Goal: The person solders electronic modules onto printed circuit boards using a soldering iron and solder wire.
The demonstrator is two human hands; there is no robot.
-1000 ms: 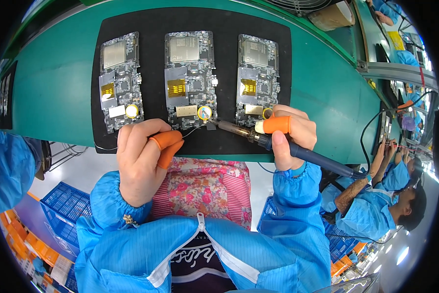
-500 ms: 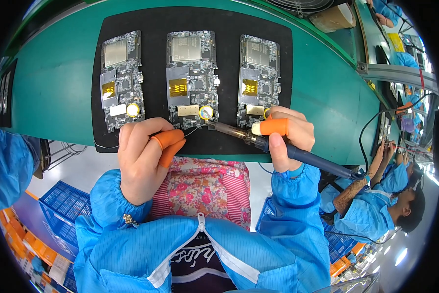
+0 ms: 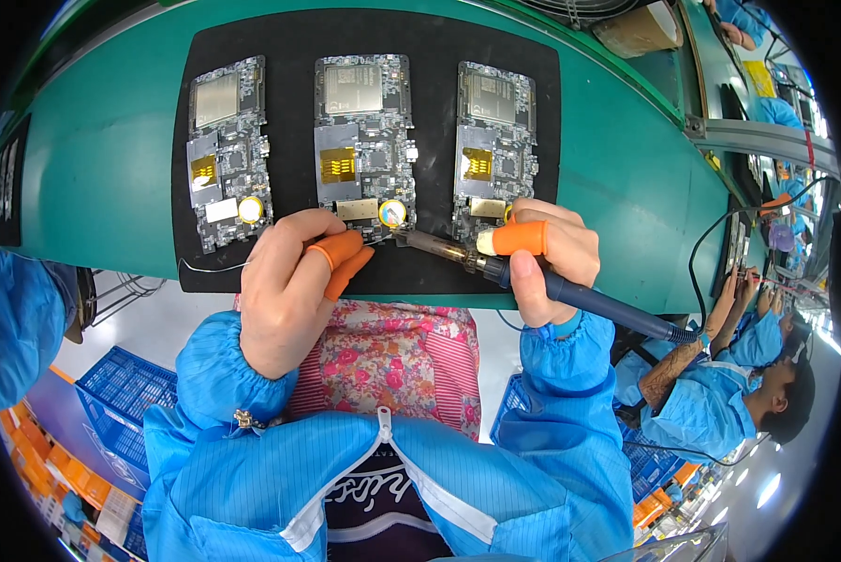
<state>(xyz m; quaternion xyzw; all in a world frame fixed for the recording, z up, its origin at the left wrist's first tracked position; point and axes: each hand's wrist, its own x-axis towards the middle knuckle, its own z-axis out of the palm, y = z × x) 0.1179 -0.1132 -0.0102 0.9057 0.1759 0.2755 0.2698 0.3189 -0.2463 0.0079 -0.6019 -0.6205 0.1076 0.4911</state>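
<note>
Three circuit boards lie side by side on a black mat (image 3: 420, 37). My right hand (image 3: 553, 253) is closed round the blue handle of a soldering iron (image 3: 580, 298). The iron's tip meets the lower edge of the middle circuit board (image 3: 364, 140), just below its round coin cell (image 3: 392, 214). In my left hand (image 3: 294, 281), fingers pinch a thin solder wire (image 3: 216, 270); one end reaches toward the iron's tip, the other trails left. Orange finger cots cover fingertips on both hands. The left circuit board (image 3: 228, 150) shows whole, while my right hand hides the lower corner of the right circuit board (image 3: 495, 140).
The mat rests on a green bench top (image 3: 617, 215). A dark cable (image 3: 697, 272) runs from the iron's handle to the right. Blue crates (image 3: 125, 393) stand below at left. Co-workers in blue sit at the right, one with a bare forearm (image 3: 669, 375) showing.
My left hand has moved right and slightly up, bringing the solder wire closer to the iron's tip. The boards and mat sit slightly further left and up in view. The right hand stays nearly still.
</note>
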